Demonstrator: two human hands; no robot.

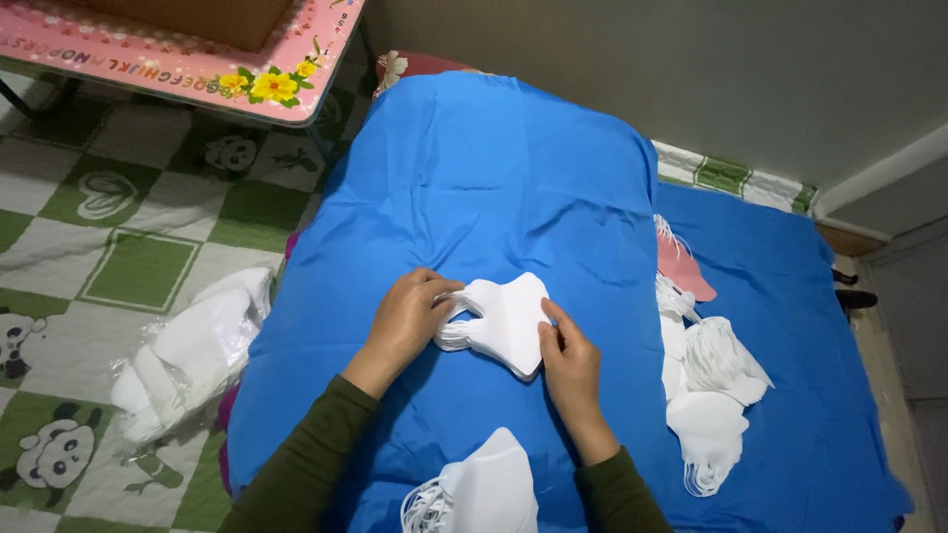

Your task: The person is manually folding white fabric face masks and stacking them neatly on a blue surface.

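Head view, frame centre: our left hand [403,321] and right hand [568,365] pinch the mask stack [504,323] between closed fingers on the blue cloth [494,178].

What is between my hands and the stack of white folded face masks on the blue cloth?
Nothing visible. The left hand grips the ear-loop side of the stack of white folded face masks, and the right hand touches its right edge directly, on the blue cloth.
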